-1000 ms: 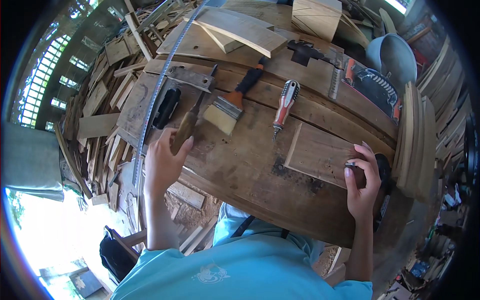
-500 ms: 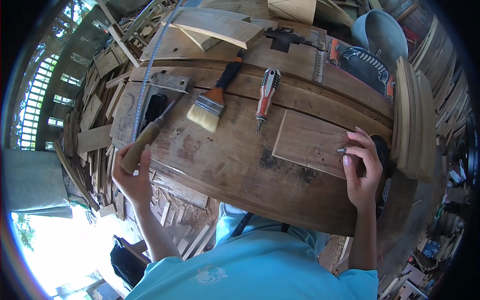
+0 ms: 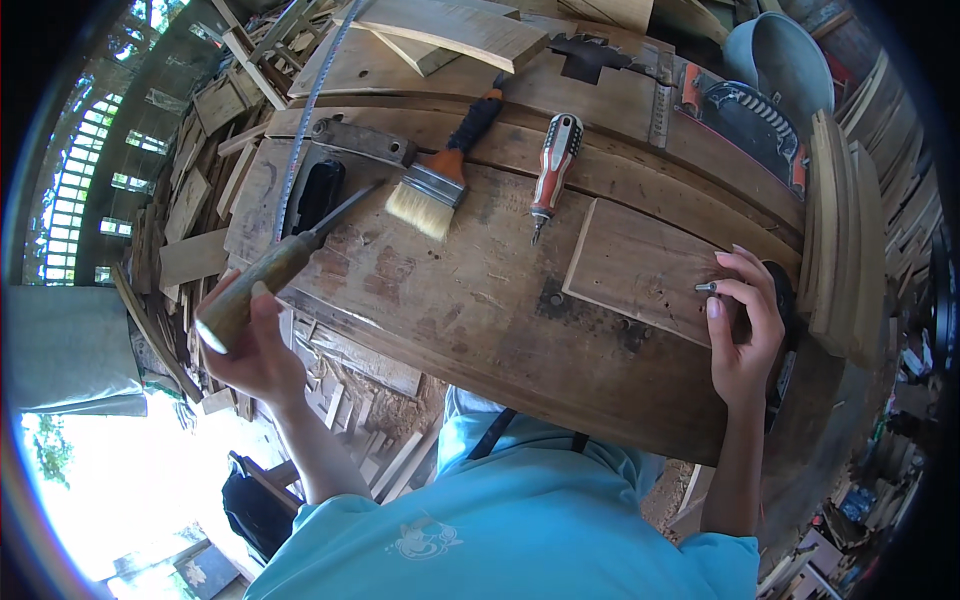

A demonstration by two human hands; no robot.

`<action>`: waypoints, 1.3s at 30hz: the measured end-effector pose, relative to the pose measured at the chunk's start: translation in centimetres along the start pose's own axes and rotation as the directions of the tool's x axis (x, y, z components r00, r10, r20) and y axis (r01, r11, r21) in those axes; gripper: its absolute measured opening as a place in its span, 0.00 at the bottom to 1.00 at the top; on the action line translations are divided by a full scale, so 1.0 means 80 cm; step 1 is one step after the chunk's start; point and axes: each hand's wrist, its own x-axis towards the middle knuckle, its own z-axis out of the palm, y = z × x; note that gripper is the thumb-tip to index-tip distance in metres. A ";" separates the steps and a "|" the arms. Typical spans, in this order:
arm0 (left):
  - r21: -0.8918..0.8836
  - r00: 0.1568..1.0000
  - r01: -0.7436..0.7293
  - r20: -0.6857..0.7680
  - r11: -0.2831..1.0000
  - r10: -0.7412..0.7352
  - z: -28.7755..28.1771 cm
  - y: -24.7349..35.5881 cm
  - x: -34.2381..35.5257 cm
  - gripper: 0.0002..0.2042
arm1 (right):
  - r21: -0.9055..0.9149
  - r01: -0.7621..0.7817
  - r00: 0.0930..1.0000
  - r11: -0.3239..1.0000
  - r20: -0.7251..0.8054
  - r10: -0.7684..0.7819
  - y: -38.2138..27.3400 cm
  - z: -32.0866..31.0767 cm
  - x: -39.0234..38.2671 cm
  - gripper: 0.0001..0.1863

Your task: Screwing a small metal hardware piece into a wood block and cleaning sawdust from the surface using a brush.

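Observation:
My left hand (image 3: 262, 355) is closed around the thick wooden handle of a tool with a slim metal shaft (image 3: 262, 285), most likely a chisel; its tip points up and to the right over the bench. Between thumb and fingertips, my right hand (image 3: 745, 340) pinches a small metal bit (image 3: 706, 288). Beneath that hand lies a flat wooden board (image 3: 640, 268). A red and white screwdriver (image 3: 556, 172) rests to the left of the board. Farther left, a paintbrush (image 3: 432, 196) with a black and orange handle lies with its pale bristles toward me.
The worn workbench (image 3: 430, 320) carries a metal ruler (image 3: 305, 150), a black object (image 3: 318, 195), a wooden bar (image 3: 365, 142) and loose planks (image 3: 450, 30). At the back right are an orange-ended saw-like tool (image 3: 745, 125) and a grey bucket (image 3: 780, 65). Upright boards (image 3: 835, 240) stand at right.
My left hand has moved slightly down and left, turning the wooden handle's butt toward me. The right hand keeps its pinch. The whole view has shifted a little.

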 end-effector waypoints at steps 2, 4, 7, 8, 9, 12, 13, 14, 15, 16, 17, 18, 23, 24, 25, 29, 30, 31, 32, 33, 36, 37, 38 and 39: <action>0.016 0.996 -0.075 -0.045 0.997 0.076 0.002 0.003 0.003 0.21 | -0.002 0.007 1.000 1.000 0.004 -0.007 0.001 0.000 -0.001 0.06; -0.017 0.983 -0.128 -0.138 0.992 0.125 0.011 0.007 0.006 0.25 | -0.007 -0.003 1.000 1.000 -0.001 0.003 0.003 0.000 -0.002 0.06; 0.038 0.954 -0.208 -0.214 0.977 0.211 0.010 0.018 0.004 0.30 | -0.030 0.029 0.998 0.999 -0.051 -0.031 0.002 -0.002 -0.002 0.06; 0.061 0.924 -0.263 -0.273 0.963 0.270 0.009 0.022 0.002 0.31 | -0.030 0.030 0.998 0.999 -0.050 -0.031 -0.001 -0.004 -0.002 0.06; 0.028 0.916 -0.273 -0.298 0.962 0.269 0.004 0.026 -0.002 0.32 | -0.092 0.090 0.990 0.992 -0.098 -0.099 -0.005 -0.007 -0.001 0.06; -0.062 0.799 -0.563 -0.295 0.824 0.524 0.006 0.034 -0.029 0.29 | 0.020 0.265 0.953 0.964 -0.157 -0.259 -0.036 -0.016 0.002 0.11; -0.208 0.798 -0.600 -0.232 0.773 0.557 0.020 0.043 -0.047 0.30 | 0.229 0.289 0.953 0.930 -0.160 -0.257 -0.048 -0.004 -0.003 0.14; -0.356 0.786 -0.612 -0.175 0.706 0.593 0.040 0.056 -0.073 0.30 | 0.468 0.245 0.969 0.849 -0.099 -0.226 -0.064 0.016 -0.007 0.21; -0.380 0.774 -0.597 -0.040 0.707 0.632 0.058 0.086 -0.080 0.32 | 0.670 0.181 0.977 0.720 -0.039 -0.210 -0.091 0.029 0.000 0.27; -0.388 0.741 -0.586 0.098 0.711 0.664 0.067 0.112 -0.086 0.35 | 0.817 -0.010 0.986 0.577 0.105 -0.131 -0.118 0.043 0.000 0.33; -0.550 0.759 -0.372 0.283 0.748 0.586 0.065 0.128 -0.093 0.33 | 0.887 -0.209 0.962 0.412 0.262 -0.075 -0.139 0.050 -0.002 0.38; -0.648 0.714 -0.122 0.469 0.752 0.520 0.065 0.139 -0.101 0.31 | 0.882 -0.206 0.964 0.425 0.258 -0.069 -0.147 0.060 -0.002 0.38; -0.550 0.733 -0.222 0.450 0.805 0.509 0.096 0.142 -0.104 0.19 | 0.879 -0.432 0.891 0.203 0.451 -0.056 -0.142 0.072 -0.011 0.36; -0.519 0.715 -0.288 0.442 0.804 0.542 0.093 0.132 -0.099 0.17 | 0.875 -0.435 0.891 0.212 0.453 -0.039 -0.135 0.069 -0.013 0.36; -0.528 0.716 -0.283 0.439 0.801 0.543 0.091 0.123 -0.096 0.17 | 0.877 -0.386 0.905 0.285 0.420 -0.067 -0.128 0.067 -0.013 0.33; -0.087 0.822 -0.347 0.451 0.934 0.348 0.083 0.058 -0.060 0.11 | 0.836 -0.363 0.915 0.412 0.403 -0.012 -0.111 0.033 0.007 0.27; 0.028 0.862 -0.304 0.434 0.952 0.262 0.071 0.017 -0.055 0.13 | 0.839 -0.352 0.917 0.414 0.398 -0.026 -0.111 0.025 0.018 0.27; 0.142 0.899 -0.251 0.402 0.958 0.176 0.057 -0.016 -0.048 0.14 | 0.830 -0.347 0.926 0.436 0.376 0.021 -0.116 0.012 0.035 0.27; 0.131 0.905 -0.252 0.382 0.959 0.186 0.050 -0.021 -0.039 0.14 | 0.815 -0.338 0.935 0.471 0.346 0.072 -0.119 -0.005 0.050 0.27; 0.286 0.923 -0.175 0.382 0.942 0.055 0.046 -0.021 -0.032 0.15 | 0.773 -0.412 0.902 0.482 0.419 0.099 -0.113 -0.025 0.064 0.26; 0.434 0.933 -0.070 0.347 0.898 -0.095 0.044 -0.042 -0.035 0.20 | 0.682 -0.489 0.870 0.544 0.428 0.245 -0.099 -0.040 0.112 0.22; 0.473 0.926 -0.085 0.361 0.877 -0.105 0.045 -0.045 -0.039 0.21 | 0.661 -0.543 0.840 0.518 0.436 0.324 -0.095 -0.035 0.125 0.23; 0.513 0.919 -0.099 0.376 0.853 -0.119 0.047 -0.047 -0.040 0.22 | 0.552 -0.593 0.801 0.586 0.482 0.355 -0.086 -0.035 0.141 0.27; 0.508 0.918 -0.054 0.364 0.859 -0.158 0.051 -0.042 -0.043 0.21 | 0.468 -0.644 0.753 0.605 0.528 0.393 -0.078 -0.030 0.153 0.31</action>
